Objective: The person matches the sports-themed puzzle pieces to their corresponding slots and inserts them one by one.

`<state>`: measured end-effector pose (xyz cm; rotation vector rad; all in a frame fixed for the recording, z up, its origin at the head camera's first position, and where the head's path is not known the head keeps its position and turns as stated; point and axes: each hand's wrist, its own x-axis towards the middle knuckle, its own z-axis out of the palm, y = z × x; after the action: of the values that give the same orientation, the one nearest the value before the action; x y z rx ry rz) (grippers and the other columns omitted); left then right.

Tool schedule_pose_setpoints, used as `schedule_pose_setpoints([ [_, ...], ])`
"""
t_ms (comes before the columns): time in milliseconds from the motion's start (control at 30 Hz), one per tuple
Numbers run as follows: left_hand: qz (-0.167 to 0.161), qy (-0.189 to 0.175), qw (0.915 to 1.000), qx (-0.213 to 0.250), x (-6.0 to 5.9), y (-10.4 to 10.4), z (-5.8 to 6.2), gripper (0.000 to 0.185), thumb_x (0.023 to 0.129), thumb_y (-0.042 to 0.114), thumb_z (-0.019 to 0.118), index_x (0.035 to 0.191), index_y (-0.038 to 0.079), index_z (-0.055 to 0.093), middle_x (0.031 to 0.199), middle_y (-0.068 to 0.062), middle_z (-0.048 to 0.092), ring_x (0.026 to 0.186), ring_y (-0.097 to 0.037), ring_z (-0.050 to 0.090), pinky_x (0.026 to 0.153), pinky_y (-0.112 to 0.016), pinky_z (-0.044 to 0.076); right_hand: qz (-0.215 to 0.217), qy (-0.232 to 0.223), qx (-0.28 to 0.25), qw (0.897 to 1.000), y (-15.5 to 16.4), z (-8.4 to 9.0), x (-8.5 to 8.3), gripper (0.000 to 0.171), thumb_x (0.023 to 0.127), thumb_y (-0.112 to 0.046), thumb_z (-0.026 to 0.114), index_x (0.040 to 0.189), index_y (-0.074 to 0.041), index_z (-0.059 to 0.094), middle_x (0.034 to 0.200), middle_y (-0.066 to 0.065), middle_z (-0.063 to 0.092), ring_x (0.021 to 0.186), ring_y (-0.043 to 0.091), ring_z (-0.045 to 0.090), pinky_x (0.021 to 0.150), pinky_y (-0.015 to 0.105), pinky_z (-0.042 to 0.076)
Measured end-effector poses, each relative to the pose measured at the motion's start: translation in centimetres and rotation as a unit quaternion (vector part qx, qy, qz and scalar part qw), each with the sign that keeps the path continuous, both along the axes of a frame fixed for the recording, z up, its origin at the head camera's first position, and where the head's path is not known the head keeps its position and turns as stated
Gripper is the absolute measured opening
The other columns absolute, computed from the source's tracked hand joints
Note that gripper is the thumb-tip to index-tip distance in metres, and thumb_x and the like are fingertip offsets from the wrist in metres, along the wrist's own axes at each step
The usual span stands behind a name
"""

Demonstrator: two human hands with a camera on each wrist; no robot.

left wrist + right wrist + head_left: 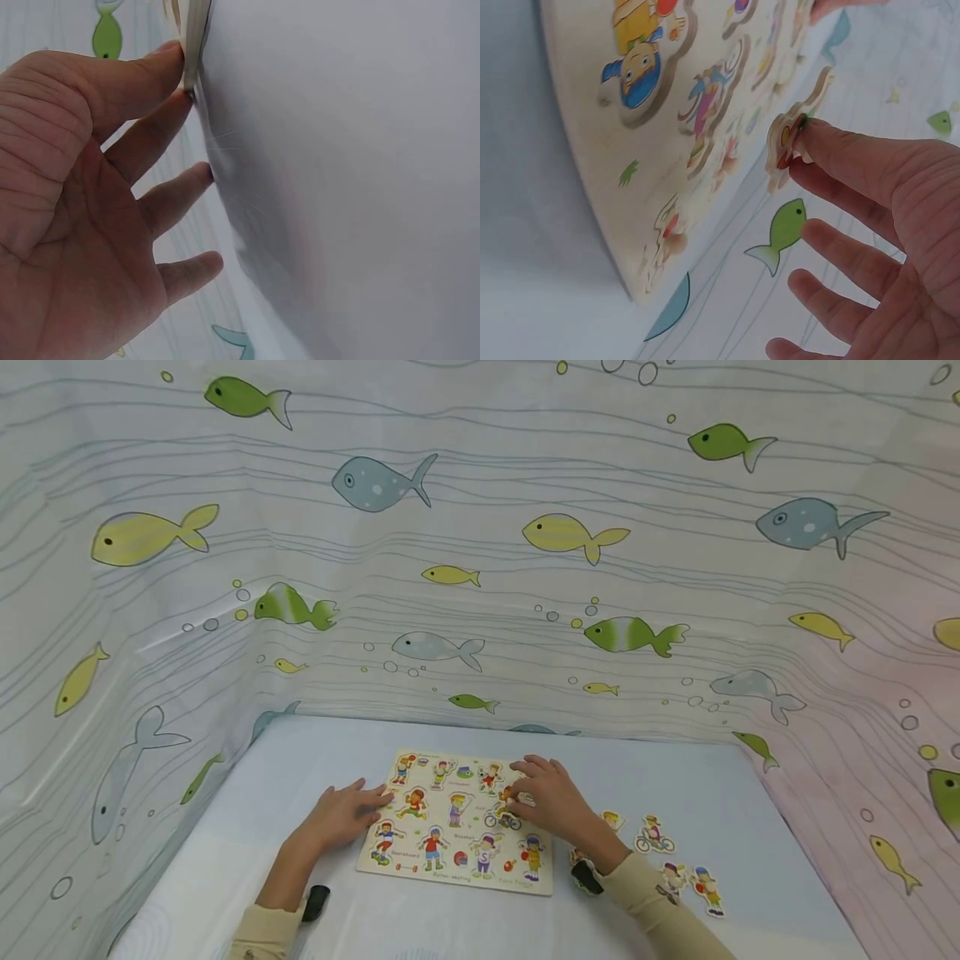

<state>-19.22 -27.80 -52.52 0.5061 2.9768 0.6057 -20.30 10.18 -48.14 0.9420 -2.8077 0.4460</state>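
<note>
A fish-printed curtain [480, 527] walls in a pale blue table [300, 777] on the left, far and right sides. Near the middle of the table lies a wooden puzzle board [457, 822] printed with sporting children. The left hand [347, 814] rests flat with its fingers spread, the thumb and fingertips touching the board's left edge. The right hand [551, 802] hovers over the board's right part, its thumb and forefinger pinching a small cut-out puzzle piece [786, 146] just above the surface while the other fingers stay loose. Four loose pieces [654, 837] lie on the table to the right of the board.
</note>
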Motion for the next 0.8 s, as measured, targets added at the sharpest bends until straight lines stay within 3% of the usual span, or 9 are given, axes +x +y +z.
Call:
schedule_pose_setpoints([
  [533,-0.004,0.001,1.0000,0.005,-0.3,-0.3,-0.3,0.040,0.090,0.017,0.072,0.129,0.015,0.067,0.139,-0.007,0.057,0.134,-0.048,0.040,0.100,-0.079,0.019,0.018,-0.019,0.022,0.999,-4.2,0.1,-1.0,0.009,0.089,-0.035,0.074,0.090,-0.026,0.077,0.136,0.003,0.059,0.135,0.029,0.043,0.108,0.059,0.032],
  [800,-0.012,0.002,0.9999,0.007,-0.2,-0.1,0.1,0.039,0.090,0.016,0.072,0.129,0.014,0.067,0.138,-0.008,0.057,0.133,-0.049,0.041,0.099,-0.080,0.019,0.028,-0.031,0.033,0.999,-6.1,0.5,-1.3,0.011,0.090,-0.037,0.073,0.088,-0.026,0.077,0.137,0.002,0.058,0.136,0.028,0.042,0.109,0.059,0.031],
])
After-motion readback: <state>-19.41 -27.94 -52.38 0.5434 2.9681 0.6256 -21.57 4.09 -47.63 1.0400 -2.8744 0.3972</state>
